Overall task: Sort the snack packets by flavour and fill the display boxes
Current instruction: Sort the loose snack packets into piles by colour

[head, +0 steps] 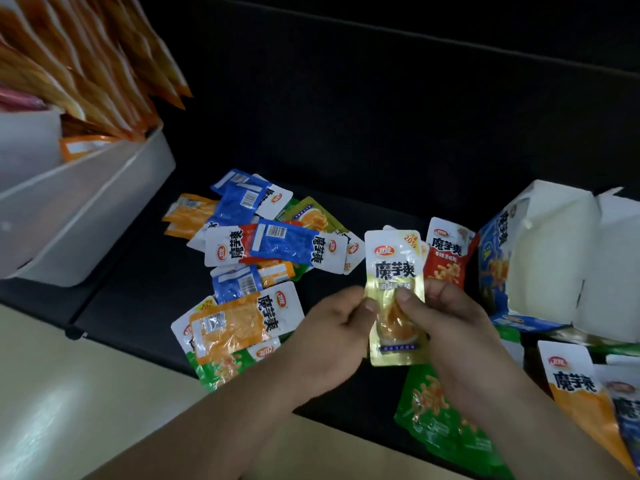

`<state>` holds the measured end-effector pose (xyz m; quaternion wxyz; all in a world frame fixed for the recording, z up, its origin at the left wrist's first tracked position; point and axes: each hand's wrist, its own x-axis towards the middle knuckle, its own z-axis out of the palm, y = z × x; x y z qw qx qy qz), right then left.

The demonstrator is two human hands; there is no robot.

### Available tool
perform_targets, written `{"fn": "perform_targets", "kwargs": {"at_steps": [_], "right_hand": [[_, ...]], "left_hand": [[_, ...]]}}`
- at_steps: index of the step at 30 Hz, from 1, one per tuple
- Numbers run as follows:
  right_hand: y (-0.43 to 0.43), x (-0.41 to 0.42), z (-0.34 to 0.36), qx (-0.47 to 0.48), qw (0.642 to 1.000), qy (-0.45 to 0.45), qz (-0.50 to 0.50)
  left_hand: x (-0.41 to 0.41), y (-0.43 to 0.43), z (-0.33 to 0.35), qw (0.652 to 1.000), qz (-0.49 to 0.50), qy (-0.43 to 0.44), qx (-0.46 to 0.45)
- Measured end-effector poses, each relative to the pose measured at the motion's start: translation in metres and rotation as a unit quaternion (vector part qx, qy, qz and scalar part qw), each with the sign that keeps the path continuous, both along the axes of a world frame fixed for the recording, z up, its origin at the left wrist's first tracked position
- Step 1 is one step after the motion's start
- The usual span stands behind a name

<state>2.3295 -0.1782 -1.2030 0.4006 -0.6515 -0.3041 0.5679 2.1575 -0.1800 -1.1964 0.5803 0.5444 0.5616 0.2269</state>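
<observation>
- Two hands are sharing one gold packet [394, 268]. Your left hand [332, 327] is pinching its left edge between thumb and curled fingers, and your right hand [450, 317] is pinching the right side, with the thumb lying on the front.
- You are holding it upright above the dark tabletop [138, 299], just right of the mixed pile [256, 265] and near the open display box [540, 258].
- You are likely reading the flavour now, so be turning the printed face toward you and keeping your thumbs off the label band.
- That box is showing blue print, which I am judging a poor match for gold. Be checking the box print before dropping the packet in.
- One hand is probably enough for carrying, and the left could be reaching for the next packet in the pile.
- The foil is looking slippery, so be gripping the sealed edge, not the bulging middle.
- A red packet [446, 265] and a green packet [440, 420] are lying close by, so be lifting your forearm clear of them.
</observation>
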Motion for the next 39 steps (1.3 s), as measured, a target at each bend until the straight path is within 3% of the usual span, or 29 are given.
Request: {"fn": "perform_targets", "kwargs": {"at_steps": [2, 4, 5, 9, 12, 21, 26, 31, 35, 39], "right_hand": [[0.002, 0.007, 0.0, 0.017, 0.999, -0.019, -0.033], [0.004, 0.016, -0.004, 0.029, 0.995, -0.062, -0.074], [0.005, 0.021, -0.006, 0.032, 0.992, -0.08, -0.087], [0.003, 0.027, -0.006, 0.041, 0.989, -0.1, -0.101], [0.002, 0.027, -0.006, 0.04, 0.99, -0.108, -0.086], [-0.003, 0.027, -0.004, 0.044, 0.991, -0.102, -0.076], [-0.002, 0.021, 0.001, 0.059, 0.991, -0.102, -0.061], [0.002, 0.025, -0.001, 0.077, 0.985, -0.146, -0.047], [0.002, 0.029, -0.005, 0.08, 0.981, -0.172, -0.04], [-0.002, 0.029, -0.005, 0.085, 0.98, -0.18, -0.029]], "left_hand": [[0.003, 0.015, -0.008, 0.987, -0.041, 0.113, 0.107], [0.002, 0.035, -0.017, 0.916, -0.058, 0.292, 0.27], [0.001, 0.045, -0.021, 0.878, -0.082, 0.362, 0.301], [-0.004, 0.059, -0.043, 0.806, -0.235, 0.492, 0.231], [-0.007, 0.042, -0.057, 0.76, -0.266, 0.514, 0.296], [-0.014, 0.011, -0.053, 0.767, -0.203, 0.501, 0.347], [-0.006, 0.057, -0.041, 0.768, -0.249, 0.534, 0.251], [-0.006, 0.021, -0.05, 0.779, -0.278, 0.469, 0.309], [-0.011, -0.012, -0.066, 0.81, -0.191, 0.379, 0.406], [-0.001, 0.008, -0.051, 0.824, -0.084, 0.452, 0.331]]}}
